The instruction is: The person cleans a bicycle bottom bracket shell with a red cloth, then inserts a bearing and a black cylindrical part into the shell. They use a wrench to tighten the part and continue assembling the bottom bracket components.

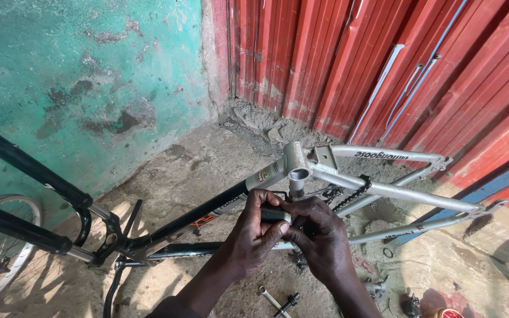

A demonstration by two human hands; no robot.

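**At centre frame: two hands on a small cylinder over an inverted bicycle frame**

Below the seat tube opening (pixel 297 174), at the middle of the picture, both hands close around a short dark cylinder with a pale end (pixel 274 215); the left hand (pixel 248 235) curls its fingers over the top and thumb side, while the right hand (pixel 320 235) pinches the pale end between thumb and fingertips; neither hand is open, and both grip the same part. The part looks rigid, light and smooth, so it may slip if greasy; the firmest hold is judged to be around its barrel, not the tip. Behind it lies the bicycle frame (pixel 384 189), silver at right and black at left, stiff and awkward rather than heavy; a chain (pixel 351 194) hangs across its stays. Lower centre, a spanner (pixel 271 298) rests on the concrete floor (pixel 195 171); a wheel (pixel 7 229) sits at far left; a green wall (pixel 78 70) and red corrugated sheeting (pixel 349 59) fill the top.
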